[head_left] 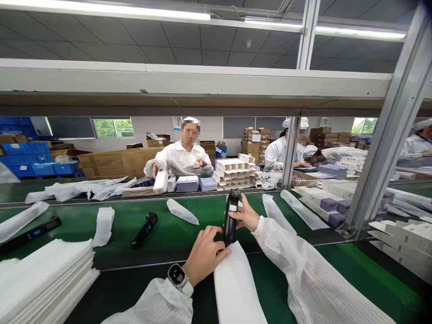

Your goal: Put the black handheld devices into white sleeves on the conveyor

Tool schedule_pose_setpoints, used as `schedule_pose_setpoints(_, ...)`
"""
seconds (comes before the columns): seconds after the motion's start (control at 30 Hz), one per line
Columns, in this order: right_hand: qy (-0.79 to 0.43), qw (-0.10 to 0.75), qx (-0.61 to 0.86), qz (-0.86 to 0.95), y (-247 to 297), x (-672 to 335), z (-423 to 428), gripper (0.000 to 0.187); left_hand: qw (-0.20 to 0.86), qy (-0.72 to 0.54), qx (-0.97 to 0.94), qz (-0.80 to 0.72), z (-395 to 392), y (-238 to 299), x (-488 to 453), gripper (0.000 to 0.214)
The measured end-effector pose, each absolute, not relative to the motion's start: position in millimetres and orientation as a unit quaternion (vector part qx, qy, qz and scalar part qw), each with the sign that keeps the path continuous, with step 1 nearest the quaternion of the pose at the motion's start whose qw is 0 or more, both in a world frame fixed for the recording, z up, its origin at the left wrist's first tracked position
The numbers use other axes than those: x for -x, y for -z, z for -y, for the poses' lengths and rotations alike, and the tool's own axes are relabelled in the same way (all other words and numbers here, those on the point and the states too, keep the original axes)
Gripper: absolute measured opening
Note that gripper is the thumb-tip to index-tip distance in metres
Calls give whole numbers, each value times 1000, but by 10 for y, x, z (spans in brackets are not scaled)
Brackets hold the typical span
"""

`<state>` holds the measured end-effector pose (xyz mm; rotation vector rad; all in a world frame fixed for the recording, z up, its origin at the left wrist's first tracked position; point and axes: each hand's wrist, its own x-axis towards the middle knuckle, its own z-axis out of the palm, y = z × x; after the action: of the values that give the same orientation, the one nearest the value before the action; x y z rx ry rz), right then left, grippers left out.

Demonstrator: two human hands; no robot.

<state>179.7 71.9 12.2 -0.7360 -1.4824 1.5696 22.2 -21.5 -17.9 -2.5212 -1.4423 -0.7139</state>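
Observation:
My right hand grips a black handheld device near its top and holds it upright, its lower end going into the mouth of a white foam sleeve. My left hand, a watch on its wrist, pinches the sleeve's open edge beside the device's lower end. The sleeve lies flat on the dark bench in front of me.
A stack of white sleeves sits at lower left. On the green belt lie two more black devices and loose filled sleeves. Across it, a person in white holds a white box. Boxes and a metal post stand at right.

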Motion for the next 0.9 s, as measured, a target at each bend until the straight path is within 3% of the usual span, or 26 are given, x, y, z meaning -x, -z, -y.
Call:
schedule_pose_setpoints(0.2,-609,468,279,577,-259,-1874,-707,82,71,214,847,482,238,177,-252,16)
schedule_pose_setpoints(0.5,-619,434,264,599,-197,-1867,-580,84,79,189,863,461,234,194,-299,5)
schedule_pose_setpoints(0.9,-607,427,261,617,-158,-1931,-549,80,96,161,877,443,260,193,-336,10)
